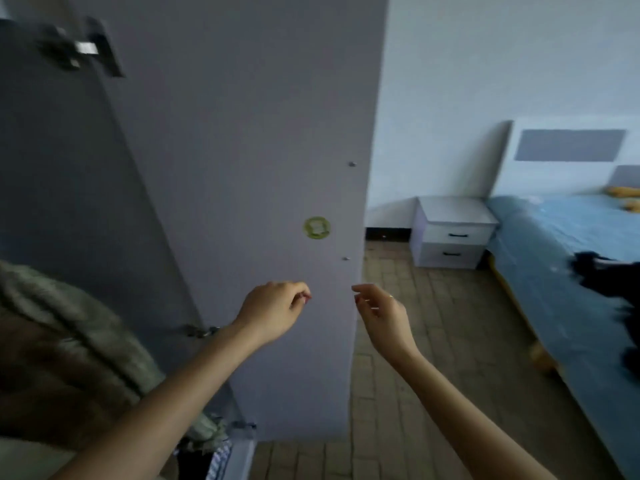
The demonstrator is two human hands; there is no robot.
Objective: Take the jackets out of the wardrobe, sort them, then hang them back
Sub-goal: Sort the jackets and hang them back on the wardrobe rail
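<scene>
At the far left, an olive-green jacket [69, 327] hangs inside the wardrobe, its brown lining or a second brown garment showing below it; which of the two cannot be told. A checked fabric [221, 455] lies at the wardrobe's lower edge. The open wardrobe door [249, 150] stands edge-on in the middle of the view, grey, with hinges [83, 46] at its upper left corner and another [201, 330] lower on its left edge. A round green sticker [317, 229] sits near the door's right edge, between two small metal studs. The left hand [273, 311] is raised in front of the door's face, fingers loosely curled toward the thumb; its grip holds nothing visible. The right hand [382, 318] is raised just past the door's right edge, fingers bent and relaxed, a ring on one finger; its grip is released and it touches nothing. Beyond, a white bedside cabinet [450, 233] with two drawers stands on the brick-patterned floor [415, 341], against the wall. At the right, a bed [554, 244] with a blue cover carries a dark jacket [609, 278] at its near right edge, blurred, and a yellow item [627, 195] near the headboard.
</scene>
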